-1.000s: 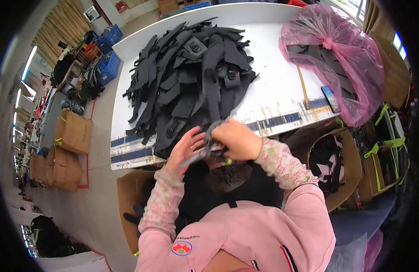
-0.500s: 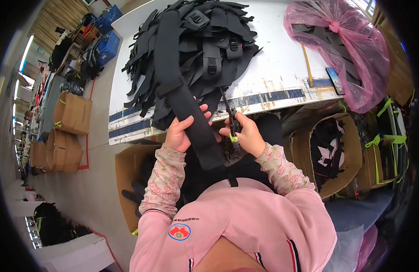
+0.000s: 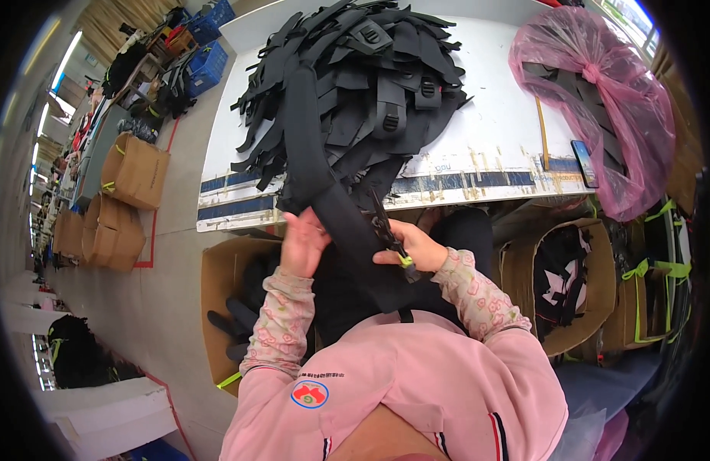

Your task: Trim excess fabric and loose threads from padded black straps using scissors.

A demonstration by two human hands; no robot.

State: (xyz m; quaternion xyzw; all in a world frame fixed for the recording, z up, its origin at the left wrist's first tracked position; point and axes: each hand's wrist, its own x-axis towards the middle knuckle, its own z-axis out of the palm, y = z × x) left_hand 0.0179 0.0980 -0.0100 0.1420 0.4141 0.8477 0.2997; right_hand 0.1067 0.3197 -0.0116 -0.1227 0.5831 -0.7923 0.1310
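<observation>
Black padded strap up off the pile, running from the table edge down across the lap. Left hand clamped on the strap's left edge, fingers wrapped over it, thumb side hidden. Right hand closed around small snips — yellow-green bit at the heel of the palm, dark blades poking up just right of the strap. Blades close to the strap's right edge; touching or not, cannot tell.

Judging from this, trimming work on the strap. To do it well: keep the left grip firm and the webbing taut between the two hands, bring the blades square to the edge, cut only loose thread and not the binding. Worth sliding the left hold nearer the snips so the fabric does not flop.

Beyond the grip, more strap pieces heaped on the white table. Off to the right of the snips hand, a pink bag stuffed with dark parts. Below the left hand, a carton with finished pieces inside.
</observation>
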